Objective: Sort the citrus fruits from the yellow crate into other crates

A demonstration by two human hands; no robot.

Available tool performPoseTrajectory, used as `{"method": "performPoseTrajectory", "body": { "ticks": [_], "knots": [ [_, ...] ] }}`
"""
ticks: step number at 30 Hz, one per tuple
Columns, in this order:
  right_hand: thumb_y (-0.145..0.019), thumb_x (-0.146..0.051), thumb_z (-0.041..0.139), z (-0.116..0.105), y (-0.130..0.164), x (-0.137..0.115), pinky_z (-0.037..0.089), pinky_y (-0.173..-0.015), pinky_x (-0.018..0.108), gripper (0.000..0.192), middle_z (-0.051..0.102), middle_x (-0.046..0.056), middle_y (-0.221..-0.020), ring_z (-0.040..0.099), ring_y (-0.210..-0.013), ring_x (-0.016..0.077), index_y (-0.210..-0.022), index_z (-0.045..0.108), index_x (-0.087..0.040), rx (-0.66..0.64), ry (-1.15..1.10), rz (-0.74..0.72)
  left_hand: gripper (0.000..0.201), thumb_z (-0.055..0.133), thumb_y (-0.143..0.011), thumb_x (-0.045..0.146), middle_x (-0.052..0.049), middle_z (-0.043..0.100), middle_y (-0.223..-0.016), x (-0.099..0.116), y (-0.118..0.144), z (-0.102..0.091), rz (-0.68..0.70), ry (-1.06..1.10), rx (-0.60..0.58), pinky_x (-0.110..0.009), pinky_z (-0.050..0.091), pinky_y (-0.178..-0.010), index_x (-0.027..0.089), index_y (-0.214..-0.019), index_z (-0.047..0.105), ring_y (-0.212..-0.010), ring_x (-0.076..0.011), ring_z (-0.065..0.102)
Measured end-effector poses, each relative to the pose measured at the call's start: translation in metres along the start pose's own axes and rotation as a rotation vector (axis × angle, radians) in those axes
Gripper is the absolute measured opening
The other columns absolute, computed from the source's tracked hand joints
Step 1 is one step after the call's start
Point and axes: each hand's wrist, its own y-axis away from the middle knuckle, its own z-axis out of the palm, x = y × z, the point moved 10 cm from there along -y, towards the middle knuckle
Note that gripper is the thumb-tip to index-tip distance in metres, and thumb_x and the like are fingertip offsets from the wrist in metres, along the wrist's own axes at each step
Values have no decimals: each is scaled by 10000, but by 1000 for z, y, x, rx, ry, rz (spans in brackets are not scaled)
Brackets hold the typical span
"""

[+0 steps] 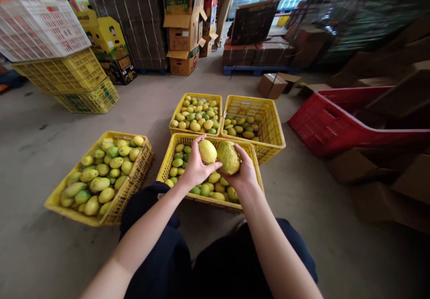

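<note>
My left hand [197,168] is closed around a smooth yellow lemon [207,151]. Beside it, my right hand [246,170] grips a larger, bumpy greenish-yellow lemon [229,158]. The two fruits are held close together above the near yellow crate [162,172], which has green and yellow lemons [205,189] in it. My forearms and hands cover part of that crate.
A yellow crate [51,200] heaped with lemons stands at the left. Two more yellow crates, the fuller left one [220,110] and the right one [271,122], stand behind. A red crate [312,122] with cardboard is at the right; stacked crates [63,72] stand far left.
</note>
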Motion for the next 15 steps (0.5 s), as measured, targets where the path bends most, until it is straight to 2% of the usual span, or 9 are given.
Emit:
{"method": "performPoseTrajectory", "body": {
  "ticks": [8, 12, 15],
  "knots": [
    [-876, -346, 590, -3, 1, -4, 611, -636, 350, 166, 701, -15, -620, 656, -538, 183, -791, 666, -226, 24, 28, -13, 811, 847, -649, 111, -108, 427, -1452, 1, 1, 1, 23, 25, 1, -487, 325, -1202, 254, -1349, 463, -1387, -318, 422],
    [-873, -354, 593, -6, 1, -5, 609, -597, 349, 163, 706, -9, -628, 652, -523, 183, -811, 667, -223, 18, 51, -11, 835, 878, -590, 92, -98, 483, -1390, -9, 1, -3, -76, 152, 51, -458, 370, -1170, 251, -1319, 503, -1341, -305, 473],
    [-870, -350, 598, -7, 0, -6, 594, -543, 325, 156, 706, 0, -627, 652, -513, 181, -822, 667, -219, 0, 41, -14, 825, 886, -550, 62, -51, 592, -1205, -18, 0, -1, -213, 344, 81, -385, 473, -1066, 244, -1272, 531, -1142, -241, 612]
  ]
}}
